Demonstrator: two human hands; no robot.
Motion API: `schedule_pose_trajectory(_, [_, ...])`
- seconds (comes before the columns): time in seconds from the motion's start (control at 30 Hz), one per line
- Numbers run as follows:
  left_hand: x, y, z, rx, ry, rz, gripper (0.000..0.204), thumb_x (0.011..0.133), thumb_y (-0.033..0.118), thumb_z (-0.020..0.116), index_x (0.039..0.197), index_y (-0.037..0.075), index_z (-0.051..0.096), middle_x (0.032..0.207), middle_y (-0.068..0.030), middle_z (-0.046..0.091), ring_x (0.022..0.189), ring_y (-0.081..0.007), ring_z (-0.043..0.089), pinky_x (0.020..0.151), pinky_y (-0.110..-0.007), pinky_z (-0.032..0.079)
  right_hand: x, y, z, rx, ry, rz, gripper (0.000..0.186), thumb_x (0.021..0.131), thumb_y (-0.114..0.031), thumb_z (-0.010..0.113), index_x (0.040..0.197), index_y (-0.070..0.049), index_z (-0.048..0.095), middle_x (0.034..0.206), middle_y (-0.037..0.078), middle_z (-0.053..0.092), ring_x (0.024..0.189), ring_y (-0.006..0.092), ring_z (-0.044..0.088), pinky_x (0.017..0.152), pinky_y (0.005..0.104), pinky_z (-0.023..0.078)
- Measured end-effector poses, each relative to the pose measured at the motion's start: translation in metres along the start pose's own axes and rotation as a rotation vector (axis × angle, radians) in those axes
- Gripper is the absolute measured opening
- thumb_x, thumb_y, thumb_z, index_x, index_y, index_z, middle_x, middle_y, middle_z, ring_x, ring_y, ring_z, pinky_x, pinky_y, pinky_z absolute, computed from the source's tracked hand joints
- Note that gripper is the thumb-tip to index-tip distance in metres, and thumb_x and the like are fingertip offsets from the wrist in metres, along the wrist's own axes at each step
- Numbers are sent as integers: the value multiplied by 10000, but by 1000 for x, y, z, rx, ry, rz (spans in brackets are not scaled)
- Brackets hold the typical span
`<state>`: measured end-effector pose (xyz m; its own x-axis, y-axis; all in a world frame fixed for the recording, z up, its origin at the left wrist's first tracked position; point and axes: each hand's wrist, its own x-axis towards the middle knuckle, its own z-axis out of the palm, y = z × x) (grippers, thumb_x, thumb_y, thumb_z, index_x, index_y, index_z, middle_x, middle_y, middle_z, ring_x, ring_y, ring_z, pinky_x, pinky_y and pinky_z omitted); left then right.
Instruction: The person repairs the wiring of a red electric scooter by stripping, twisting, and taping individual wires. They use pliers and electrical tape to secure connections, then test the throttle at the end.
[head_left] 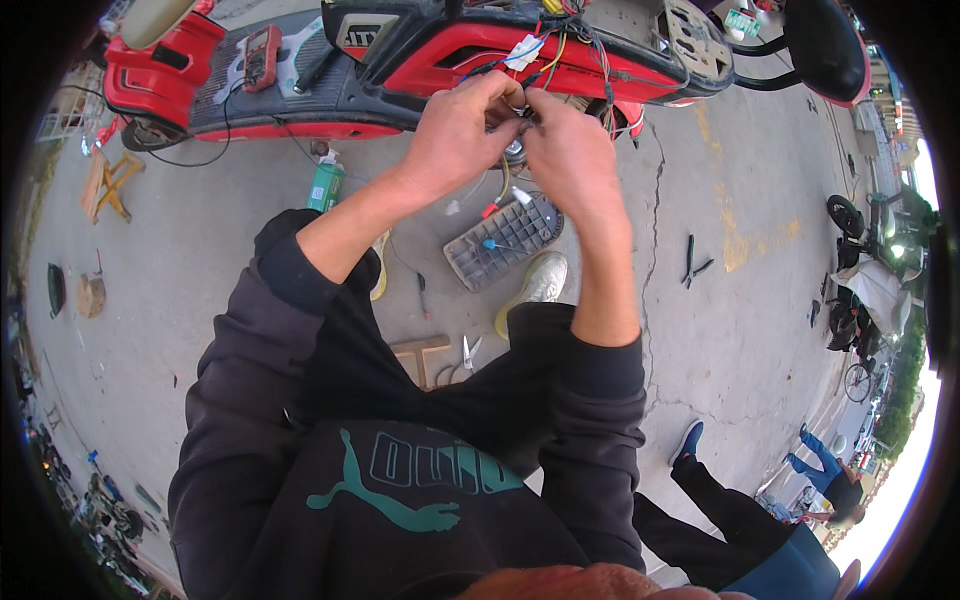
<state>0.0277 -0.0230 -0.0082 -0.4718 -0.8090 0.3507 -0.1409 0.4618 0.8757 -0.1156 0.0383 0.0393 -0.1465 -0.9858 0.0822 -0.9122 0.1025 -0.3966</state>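
Both my hands meet beside the red side panel (640,82) of an electric scooter. The fingers of my left hand (462,128) are closed in a pinch on thin wires. Close against it, my right hand (572,150) also pinches the wires, its thumb and forefinger nearly touching the left ones. A dark bit of wire shows between the fingertips; its ends are hidden by my fingers. Just above hang a white connector (523,52) and a loose bundle of coloured wires (600,50). A round metal part (515,152) is partly visible beneath my hands.
A red multimeter (262,58) lies on the scooter's footboard. On the ground are a green bottle (326,185), a grey ribbed plastic cover (475,262), scissors (470,352) and pliers (692,265). A small wooden stool (110,185) stands left. A person in dark trousers (705,510) is at lower right.
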Motion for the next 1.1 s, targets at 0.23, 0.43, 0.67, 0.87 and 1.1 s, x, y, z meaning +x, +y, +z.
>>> schedule_pose_trajectory(0.23, [1,-3,-8,194,-34,44,290,930,55,675,1211,-15,698,953,-108,737,782,-145,693,740,-317,552,3,36,26,767,115,64,368,1001,-78,536,1335,71,574,1252,177,692,1184,246,650,1021,367,493])
schedule_pose_trajectory(0.43, [4,-7,-14,-213,-144,-170,310,983,105,613,1244,-51,672,977,-23,706,888,-98,640,806,-285,520,14,24,11,878,-67,29,363,994,-153,602,1278,73,615,1152,186,715,1055,216,676,924,354,527])
schedule_pose_trajectory(0.67, [12,-15,-20,-206,-240,-252,320,1046,195,584,1235,-47,672,975,-11,688,849,-59,586,785,-240,489,12,29,3,721,-122,135,354,976,-233,707,1176,59,696,1028,84,724,950,136,648,856,294,512])
schedule_pose_trajectory(0.87, [15,-9,-17,-117,-250,-212,316,1036,194,615,1222,-54,678,975,-29,706,864,-52,599,778,-245,495,11,36,7,824,-47,146,265,977,-158,698,1127,59,712,926,57,720,819,100,629,747,260,506])
schedule_pose_trajectory(1.1, [19,-2,-15,-12,-169,-242,279,956,181,703,1121,-41,738,861,-82,746,754,-111,679,696,-295,536,4,36,9,763,1,166,232,955,-168,694,1005,57,726,760,72,712,685,122,649,651,296,513])
